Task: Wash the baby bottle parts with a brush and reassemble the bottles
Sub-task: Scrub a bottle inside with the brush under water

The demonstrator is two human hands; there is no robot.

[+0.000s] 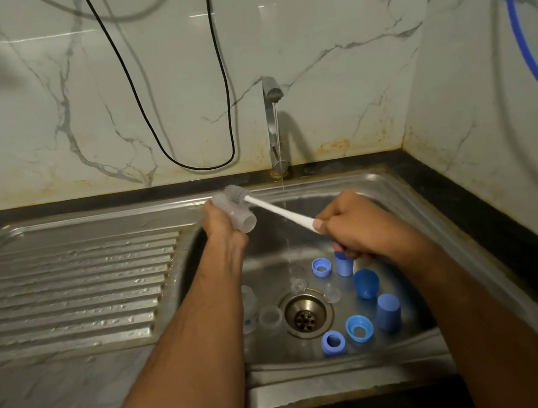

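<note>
Over the steel sink [406, 184], the left hand [220, 226] is wrapped round a clear baby bottle [238, 213], holding it on a slant above the basin's left rim with its open mouth turned down toward the drain [306, 316]. The right hand [361, 229] is closed round the end of a white-handled brush [275, 208], whose grey bristle head lies against the bottle's upper end on the outside, up near the back rim of the sink. The tap [274, 123] stands at the back edge of the sink and a thin stream of water falls from it, passing just behind the brush handle into the basin. Down on the basin floor the rest of the parts lie scattered round the drain: clear pieces [269, 317] just left of it, partly hidden by the left forearm, and two small clear ones just above it. Right of the drain are blue caps [388, 311] standing on end, and blue collar rings [321, 267] lie above and below it. The ribbed draining board [65, 287] stretches away left of the basin, wet with droplets. On the marble wall behind the sink a black cable [178, 112] hangs in a loop, and a blue hose [519, 30] runs down the right-hand wall.
</note>
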